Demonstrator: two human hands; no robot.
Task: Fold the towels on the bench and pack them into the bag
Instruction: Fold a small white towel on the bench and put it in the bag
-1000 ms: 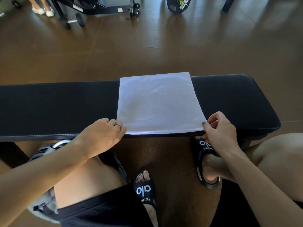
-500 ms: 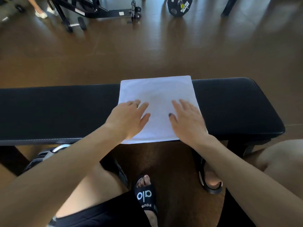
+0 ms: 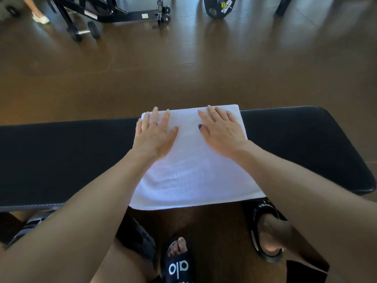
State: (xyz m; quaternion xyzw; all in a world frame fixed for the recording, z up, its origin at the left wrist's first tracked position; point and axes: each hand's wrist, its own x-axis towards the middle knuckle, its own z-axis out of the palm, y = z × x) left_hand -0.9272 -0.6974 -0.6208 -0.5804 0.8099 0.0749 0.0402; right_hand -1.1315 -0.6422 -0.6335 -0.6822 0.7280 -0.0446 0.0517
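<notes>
While the white towel [image 3: 193,170] lies folded flat across the black tabletop [image 3: 71,160], its near edge hangs just over the front lip, so a careless drag toward the body could pull it off onto the floor [image 3: 183,68]. Both hands press on its far half with straight, released fingers: left hand [image 3: 154,135], right hand [image 3: 221,133]. Uneven pressure could skew the layers or leave a crease. No bag can be seen for certain. Nearby stand sandalled feet [image 3: 179,262] below, with a weight plate [image 3: 220,6] and a dumbbell [image 3: 84,33] well beyond, none obstructing.
</notes>
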